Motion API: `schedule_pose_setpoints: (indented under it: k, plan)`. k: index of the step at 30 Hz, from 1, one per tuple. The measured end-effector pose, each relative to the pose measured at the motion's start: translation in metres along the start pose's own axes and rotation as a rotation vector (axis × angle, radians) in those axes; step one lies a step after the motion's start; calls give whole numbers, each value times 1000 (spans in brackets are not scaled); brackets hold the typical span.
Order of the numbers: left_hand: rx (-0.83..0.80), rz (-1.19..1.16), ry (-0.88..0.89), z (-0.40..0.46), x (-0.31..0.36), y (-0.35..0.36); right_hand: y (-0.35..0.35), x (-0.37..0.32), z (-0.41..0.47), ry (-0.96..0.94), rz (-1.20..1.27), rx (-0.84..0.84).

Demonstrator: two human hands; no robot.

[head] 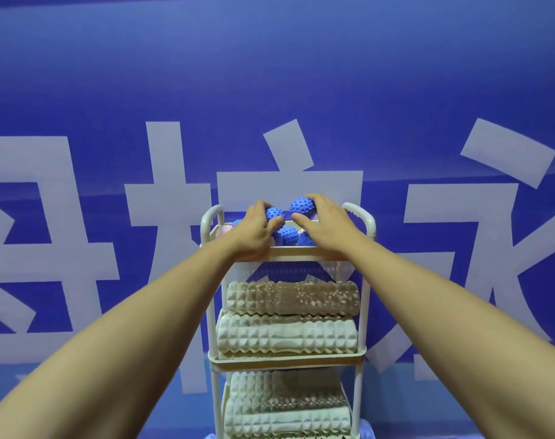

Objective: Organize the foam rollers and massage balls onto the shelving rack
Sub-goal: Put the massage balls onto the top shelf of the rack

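A white shelving rack (288, 359) stands in front of me with three tiers. Over its top tier, my left hand (257, 231) grips a small blue spiky massage ball (273, 213), and my right hand (328, 226) grips a larger blue spiky ball (301, 205). More blue balls (288, 234) and a pink one (222, 230) lie in the top tier under my hands. On the middle tier a brown ridged foam roller (292, 297) sits behind a cream one (287, 335). Cream rollers (285, 403) fill the bottom tier.
A blue wall (269, 90) with large white characters stands directly behind the rack. White curved handles (360, 213) rise at both upper corners of the rack. Blue floor shows at the bottom of the view.
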State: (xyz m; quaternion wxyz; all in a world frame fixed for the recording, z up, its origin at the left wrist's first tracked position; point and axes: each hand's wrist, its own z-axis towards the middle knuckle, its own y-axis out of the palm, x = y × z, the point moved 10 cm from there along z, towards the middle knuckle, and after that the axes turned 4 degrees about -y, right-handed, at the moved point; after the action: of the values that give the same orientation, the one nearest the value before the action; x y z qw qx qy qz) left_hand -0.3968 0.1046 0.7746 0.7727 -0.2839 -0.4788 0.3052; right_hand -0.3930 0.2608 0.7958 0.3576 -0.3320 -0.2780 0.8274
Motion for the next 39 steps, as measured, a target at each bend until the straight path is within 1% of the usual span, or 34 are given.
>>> schedule_pose_setpoints:
  k: [3, 5, 7, 9, 11, 14, 17, 19, 22, 25, 27, 29, 33, 35, 37, 39]
  plan:
    - [75, -11, -13, 0, -3, -10, 12, -1, -3, 62, 131, -106]
    - [152, -13, -11, -1, -5, -22, 17, -1, -7, 64, 163, -154]
    - [192, 18, -7, -3, -8, -31, 23, -1, -10, 46, 99, -199]
    - [192, 37, -4, -4, -13, -34, 28, -3, -12, 3, 20, -225]
    - [192, 21, -5, -6, -18, -37, 31, -7, -12, -29, -2, -245]
    - [241, 25, -10, -12, -20, -44, 35, -10, -12, -62, -67, -278]
    - [276, 104, -32, -16, -18, -54, 36, -12, -16, -75, -95, -314]
    - [244, 181, -51, -17, -18, -54, 35, -12, -17, -73, -85, -294]
    - [178, 224, -74, -18, -22, -52, 36, -13, -19, -72, -88, -279]
    - [176, 228, -95, -26, -24, -59, 35, -16, -21, -85, -120, -271]
    - [197, 279, -96, -32, -23, -67, 34, -16, -22, -83, -130, -272]
    - [179, 326, -100, -37, -26, -70, 33, -17, -23, -84, -147, -263]
    - [86, 367, -64, -41, -28, -62, 31, -26, -27, -94, -173, -224]
    - [2, 401, -45, -44, -25, -49, 33, -29, -31, -102, -203, -215]
    - [-29, 385, -42, -50, -24, -43, 33, -30, -37, -113, -217, -200]
    - [15, 327, -30, -59, -21, -45, 30, -35, -44, -152, -208, -169]
